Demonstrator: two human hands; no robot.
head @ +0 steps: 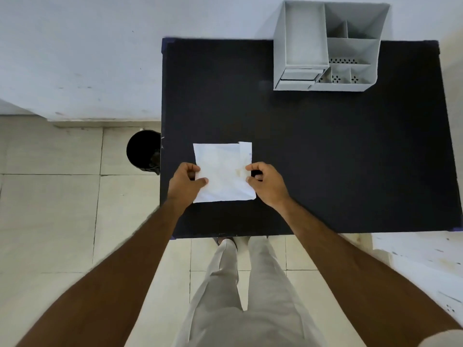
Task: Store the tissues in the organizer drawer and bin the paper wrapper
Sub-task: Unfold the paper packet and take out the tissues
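Paper wrapper (pixel 223 171): flat on worktop (pixel 325 159), long axis 12–6 o'clock. Left hand (pixel 186 182) fingers pinch its 9 o'clock edge; right hand (pixel 266 182) fingers its 3 o'clock edge.

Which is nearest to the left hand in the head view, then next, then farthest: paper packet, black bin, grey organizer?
1. Paper packet: the left hand pinches its left edge.
2. Black bin: on the floor, left of the table.
3. Grey organizer: far right corner of the table.
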